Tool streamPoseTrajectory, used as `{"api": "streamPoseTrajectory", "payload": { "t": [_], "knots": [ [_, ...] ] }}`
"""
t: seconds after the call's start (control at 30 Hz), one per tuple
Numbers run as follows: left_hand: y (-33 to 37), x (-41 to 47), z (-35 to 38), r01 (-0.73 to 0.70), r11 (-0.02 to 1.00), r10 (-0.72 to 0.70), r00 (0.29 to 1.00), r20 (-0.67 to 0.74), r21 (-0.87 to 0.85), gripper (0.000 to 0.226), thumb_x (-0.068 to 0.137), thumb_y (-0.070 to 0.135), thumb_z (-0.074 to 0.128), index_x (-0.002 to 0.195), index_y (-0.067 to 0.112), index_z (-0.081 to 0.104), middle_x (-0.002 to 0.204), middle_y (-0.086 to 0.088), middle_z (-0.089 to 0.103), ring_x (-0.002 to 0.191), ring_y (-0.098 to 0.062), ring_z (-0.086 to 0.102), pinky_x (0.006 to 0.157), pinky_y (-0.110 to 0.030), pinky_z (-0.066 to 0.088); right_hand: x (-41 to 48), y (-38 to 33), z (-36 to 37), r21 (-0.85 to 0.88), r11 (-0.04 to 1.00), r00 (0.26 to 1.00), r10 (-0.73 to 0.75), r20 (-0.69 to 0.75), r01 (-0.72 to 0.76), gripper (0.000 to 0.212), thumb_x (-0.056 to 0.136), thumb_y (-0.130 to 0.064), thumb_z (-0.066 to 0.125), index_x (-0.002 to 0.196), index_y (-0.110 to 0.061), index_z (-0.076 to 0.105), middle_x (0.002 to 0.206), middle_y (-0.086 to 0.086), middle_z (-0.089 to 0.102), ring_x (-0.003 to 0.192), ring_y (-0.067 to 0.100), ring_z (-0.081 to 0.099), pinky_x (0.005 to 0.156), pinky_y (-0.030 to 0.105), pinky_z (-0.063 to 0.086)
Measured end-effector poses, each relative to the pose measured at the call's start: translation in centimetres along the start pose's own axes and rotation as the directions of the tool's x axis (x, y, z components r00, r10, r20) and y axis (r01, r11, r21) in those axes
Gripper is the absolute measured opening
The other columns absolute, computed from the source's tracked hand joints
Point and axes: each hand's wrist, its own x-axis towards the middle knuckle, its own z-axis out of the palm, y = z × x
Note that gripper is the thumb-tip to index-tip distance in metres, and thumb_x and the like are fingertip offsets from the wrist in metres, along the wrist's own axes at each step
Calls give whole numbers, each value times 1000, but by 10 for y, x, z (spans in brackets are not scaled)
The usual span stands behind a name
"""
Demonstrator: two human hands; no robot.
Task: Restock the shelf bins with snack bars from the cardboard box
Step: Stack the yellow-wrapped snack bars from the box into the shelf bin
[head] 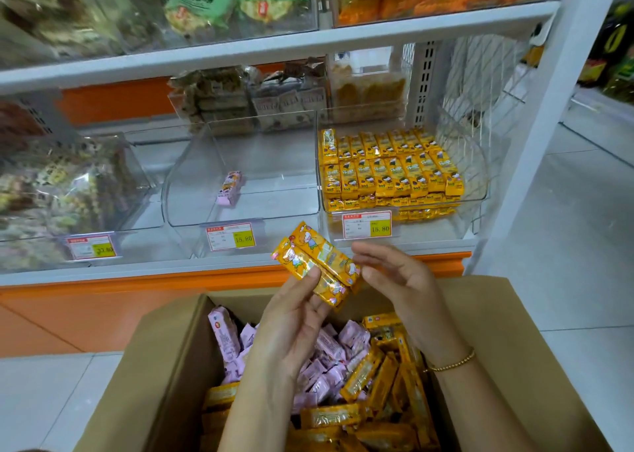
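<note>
- Head view: two yellow snack bars (319,266), side by side, are held up over the far edge of the cardboard box (164,359), just below the shelf's front edge.
- The left hand (295,318) pinches the pair, thumb laid across the wrappers. The right hand (401,280) is spread and relaxed at the bars' right end, holding nothing (whether its fingertips touch the foil cannot be told).
- These look like light, fairly stiff bars in slick, crinkly foil. A grip across the long sides at mid-length should keep the two from sliding apart.
- Below, loose yellow bars (377,376) fill the box's right side and near edge, and pink bars (329,348) its far left.
- On the shelf, the right-hand bin (480,177) holds neat rows of matching yellow bars, while the middle bin (274,177) holds a lone pink bar (230,187).
</note>
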Motion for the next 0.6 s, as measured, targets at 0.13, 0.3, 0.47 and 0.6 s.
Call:
{"api": "streamPoseTrajectory", "payload": {
  "t": [0.13, 0.3, 0.47, 0.6],
  "knots": [
    [11, 1, 15, -80, 979, 70, 996, 59, 186, 35, 80, 13, 58, 113, 2, 62, 112, -19, 68, 96, -24, 68, 87, -32, 55, -1, -11, 0, -111, 993, 999, 30, 20, -28, 40, 93, 0, 53, 117, -31, 64, 118, -13, 66, 113, 0, 58, 93, 17, 47],
    [19, 10, 38, -140, 946, 114, 988, 103, 291, 38, 80, 14, 60, 116, 1, 62, 113, -18, 68, 102, -29, 65, 87, -35, 54, 7, -25, 6, -531, 843, 990, -131, -43, 89, 65, 72, -60, 66, 129, -33, 52, 119, -21, 58, 111, -1, 54, 93, 17, 44],
    [38, 29, 71, -212, 886, 124, 966, 228, 414, 38, 81, 13, 62, 116, 0, 61, 108, -14, 70, 95, -21, 68, 84, -29, 56, 36, -37, 2, -649, 752, 943, -289, -163, 119, 69, 69, -44, 71, 129, -17, 52, 114, -3, 59, 102, 12, 55, 86, 23, 46],
    [57, 52, 87, -333, 765, 246, 942, 228, 551, 33, 88, 12, 62, 120, 3, 61, 111, -12, 69, 96, -17, 66, 84, -24, 54, 76, -52, -10, -721, 688, 917, -331, -221, 74, 58, 71, -33, 75, 122, -14, 56, 104, -3, 61, 93, 9, 55, 76, 17, 44]
  ]
}}
